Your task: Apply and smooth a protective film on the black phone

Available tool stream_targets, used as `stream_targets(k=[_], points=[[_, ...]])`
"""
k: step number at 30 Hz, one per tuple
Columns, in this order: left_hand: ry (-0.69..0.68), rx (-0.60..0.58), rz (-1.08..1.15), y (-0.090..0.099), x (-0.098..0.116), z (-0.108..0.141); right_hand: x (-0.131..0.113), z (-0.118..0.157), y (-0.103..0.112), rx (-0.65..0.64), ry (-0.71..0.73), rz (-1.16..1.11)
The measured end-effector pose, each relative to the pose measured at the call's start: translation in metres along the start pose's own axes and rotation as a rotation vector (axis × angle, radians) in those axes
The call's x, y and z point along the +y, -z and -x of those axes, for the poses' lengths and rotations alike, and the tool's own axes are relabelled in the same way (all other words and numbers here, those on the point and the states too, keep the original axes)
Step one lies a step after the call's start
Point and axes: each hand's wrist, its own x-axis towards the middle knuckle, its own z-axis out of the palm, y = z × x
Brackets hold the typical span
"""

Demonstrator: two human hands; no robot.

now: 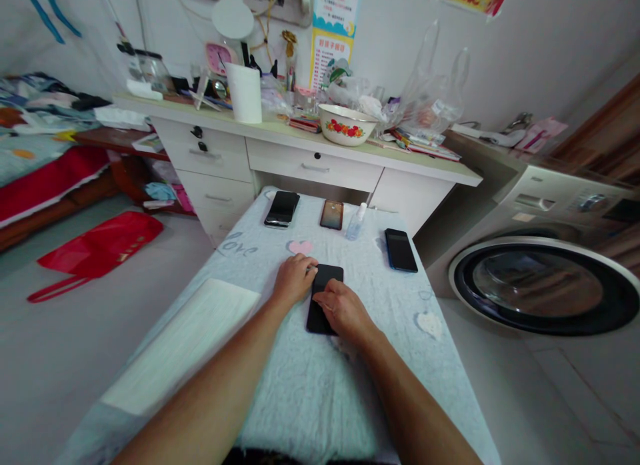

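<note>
A black smartphone (324, 278) lies flat on the cloth-covered table in front of me. My left hand (295, 278) is closed against its upper left edge, fingertips on the corner. Over the middle of the screen is my right hand (345, 310), its fingers bunched together and pressed down; whatever they may hold is hidden. Beyond my hands, a small clear spray bottle (355, 224) stands upright beside a brownish phone (332, 214). Another dark phone (283, 208) lies at the back left, seemingly stacked on something, and a further phone (401, 250) at the right edge.
A white folded sheet or packet (187, 345) lies on the table's left side. The pale tablecloth (300, 398) has hearts on it. Behind stands a desk (280, 152) with a floral bowl (346, 126) and clutter. A washing machine (550, 205) is right; a red bag (107, 245) lies on the floor.
</note>
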Motion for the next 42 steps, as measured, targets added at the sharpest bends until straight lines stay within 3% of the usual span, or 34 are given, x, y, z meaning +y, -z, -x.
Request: stream_targets(k=[10,19,37,42], points=[[0.002,0.008,-0.001,-0.001,0.000,-0.001,-0.013,0.006,0.009,-0.060,0.118,-0.004],[0.012,0.009,-0.007,0.000,0.002,-0.001,-0.013,0.007,0.004,-0.034,0.080,-0.035],[0.038,0.001,-0.034,0.003,0.007,-0.001,-0.024,0.013,0.022,-0.213,0.272,-0.206],[0.048,0.000,-0.036,0.003,0.007,-0.001,-0.022,0.012,0.020,-0.185,0.235,-0.204]])
